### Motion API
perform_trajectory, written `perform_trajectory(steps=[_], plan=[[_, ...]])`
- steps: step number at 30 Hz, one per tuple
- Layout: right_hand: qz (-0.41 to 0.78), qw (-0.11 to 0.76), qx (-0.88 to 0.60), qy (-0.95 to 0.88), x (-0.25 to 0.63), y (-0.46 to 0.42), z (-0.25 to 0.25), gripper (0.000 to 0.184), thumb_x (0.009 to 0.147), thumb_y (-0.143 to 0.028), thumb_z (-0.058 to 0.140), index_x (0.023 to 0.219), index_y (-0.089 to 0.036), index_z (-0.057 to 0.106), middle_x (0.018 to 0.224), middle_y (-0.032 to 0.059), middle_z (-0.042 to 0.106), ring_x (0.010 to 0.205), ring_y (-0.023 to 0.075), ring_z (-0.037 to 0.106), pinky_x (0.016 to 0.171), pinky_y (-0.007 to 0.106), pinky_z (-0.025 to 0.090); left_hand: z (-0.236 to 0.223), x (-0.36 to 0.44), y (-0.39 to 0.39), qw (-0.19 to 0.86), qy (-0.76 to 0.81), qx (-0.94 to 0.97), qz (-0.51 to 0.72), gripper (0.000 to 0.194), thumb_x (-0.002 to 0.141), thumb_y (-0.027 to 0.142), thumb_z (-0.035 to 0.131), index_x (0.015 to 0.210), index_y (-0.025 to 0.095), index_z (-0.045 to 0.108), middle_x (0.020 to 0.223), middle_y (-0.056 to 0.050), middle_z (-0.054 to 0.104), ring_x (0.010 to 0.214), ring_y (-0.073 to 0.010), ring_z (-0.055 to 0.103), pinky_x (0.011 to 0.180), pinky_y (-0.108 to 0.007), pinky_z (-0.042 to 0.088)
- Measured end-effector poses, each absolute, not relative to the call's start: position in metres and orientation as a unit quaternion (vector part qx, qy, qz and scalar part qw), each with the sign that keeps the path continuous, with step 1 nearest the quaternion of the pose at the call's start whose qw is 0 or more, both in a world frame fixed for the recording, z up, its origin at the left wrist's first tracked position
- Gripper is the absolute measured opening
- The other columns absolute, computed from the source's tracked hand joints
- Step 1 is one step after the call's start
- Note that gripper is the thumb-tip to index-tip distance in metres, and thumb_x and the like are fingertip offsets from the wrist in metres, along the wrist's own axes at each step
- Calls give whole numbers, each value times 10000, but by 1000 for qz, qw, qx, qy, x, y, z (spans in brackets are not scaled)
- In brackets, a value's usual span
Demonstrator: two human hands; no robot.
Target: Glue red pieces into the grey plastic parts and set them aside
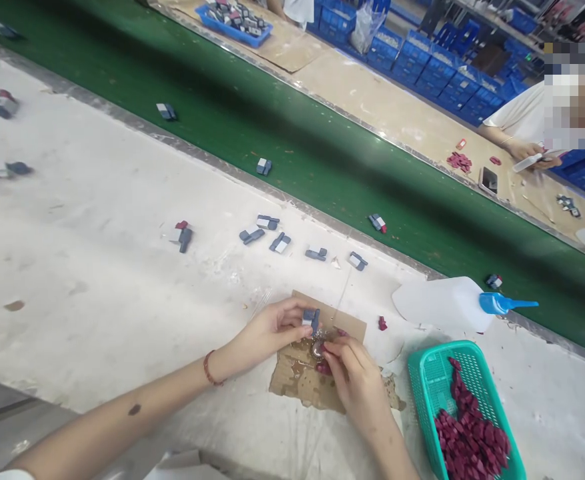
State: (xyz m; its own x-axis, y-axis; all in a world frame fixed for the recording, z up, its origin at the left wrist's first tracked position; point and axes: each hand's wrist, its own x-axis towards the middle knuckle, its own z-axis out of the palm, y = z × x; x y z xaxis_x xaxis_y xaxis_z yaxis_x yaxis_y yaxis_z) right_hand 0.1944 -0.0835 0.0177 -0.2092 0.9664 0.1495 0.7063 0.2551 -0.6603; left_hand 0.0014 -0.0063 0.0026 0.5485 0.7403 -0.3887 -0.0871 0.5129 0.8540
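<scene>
My left hand [287,323] is closed on a small blue-grey and white plastic part [311,320], held above a wet, stained piece of cardboard [297,387]. My right hand [357,373] is pinched at a small, shiny round dish [317,349] on the cardboard. A bit of dark red shows at its fingertips, mostly hidden by the fingers. Another dark red piece [323,368] lies on the cardboard under that hand. Beyond my hands, several similar blue-grey parts [280,243] lie on the white table [122,267].
To the right stands a green basket [415,387] of dark red pieces [472,433]. A white bottle with a blue nozzle [442,303] lies behind it. A green conveyor belt [312,153] carries scattered parts. Across it, a co-worker's hands [532,157] hold a white object.
</scene>
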Motion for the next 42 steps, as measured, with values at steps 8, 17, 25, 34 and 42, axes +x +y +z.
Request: perform_trajectory(steps=[8, 17, 25, 34, 42], plan=[[239, 246, -556, -757, 190, -87, 16, 212, 1002, -225, 434, 944, -217, 638, 862, 68, 697, 799, 196, 689, 705, 306, 568, 2, 1, -6, 801, 404, 345, 277, 360, 696, 379, 820, 927, 163, 648, 831, -25, 698, 758, -152, 637, 737, -275, 500], [312, 287, -590, -687, 194, -85, 18, 177, 973, -260, 498, 882, -219, 643, 812, 59, 707, 742, 196, 682, 669, 303, 560, 12, -2, -1, 848, 365, 263, 280, 477, 677, 384, 848, 1068, 172, 676, 741, 10, 659, 677, -116, 595, 629, -231, 431], [482, 462, -602, -438, 197, -90, 14, 147, 834, -353, 725, 838, -207, 719, 833, 51, 727, 668, 162, 681, 589, 257, 575, 5, 0, -5, 871, 334, 286, 219, 461, 664, 403, 859, 1008, 143, 697, 717, -6, 683, 643, -104, 602, 640, -225, 466], [463, 537, -553, -439, 185, -89, 21, 86, 839, -317, 735, 828, -232, 737, 812, 44, 714, 666, 151, 657, 565, 250, 542, 8, 6, -18, 827, 305, 427, 202, 541, 809, 668, 602, 806, 128, 643, 625, -29, 653, 501, -96, 558, 482, -200, 442], [476, 525, -561, -428, 180, -88, 17, 114, 838, -329, 731, 828, -216, 733, 795, 44, 708, 650, 154, 659, 551, 249, 550, 5, 7, -21, 811, 294, 463, 204, 522, 845, 640, 577, 840, 124, 649, 645, -30, 640, 516, -92, 549, 494, -193, 441]])
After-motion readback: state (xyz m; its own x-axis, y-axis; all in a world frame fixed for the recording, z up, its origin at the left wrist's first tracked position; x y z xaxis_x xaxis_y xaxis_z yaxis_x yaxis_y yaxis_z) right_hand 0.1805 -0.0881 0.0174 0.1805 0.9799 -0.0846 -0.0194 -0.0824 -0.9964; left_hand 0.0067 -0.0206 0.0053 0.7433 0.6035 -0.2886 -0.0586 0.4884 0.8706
